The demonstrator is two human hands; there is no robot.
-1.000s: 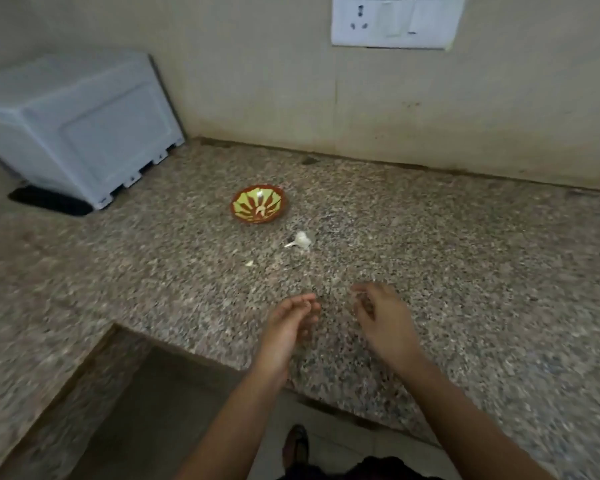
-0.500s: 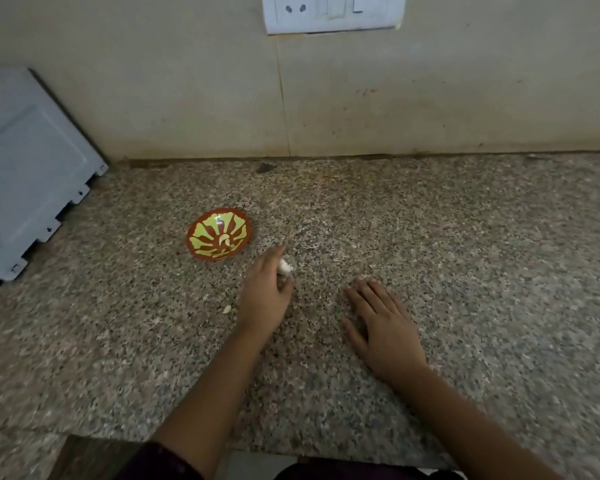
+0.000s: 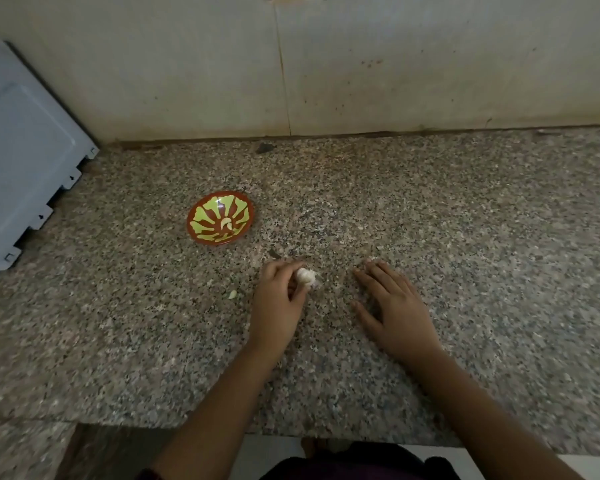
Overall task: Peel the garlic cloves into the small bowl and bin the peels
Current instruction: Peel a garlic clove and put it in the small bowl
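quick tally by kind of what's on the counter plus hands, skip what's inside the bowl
small bowl: 1
garlic: 1, in left hand
pale scrap: 1
grey appliance: 1
hands: 2, right hand flat
total: 6

One bowl (image 3: 215, 241). One peeled clove (image 3: 226, 224) inside it. One garlic piece (image 3: 305, 276), pinched in left hand (image 3: 278, 306). One pale scrap (image 3: 232, 294) on counter (image 3: 465, 237), clove or peel unclear. Two hands: left, plus right hand (image 3: 399, 310). One grey appliance (image 3: 21, 150), far left.
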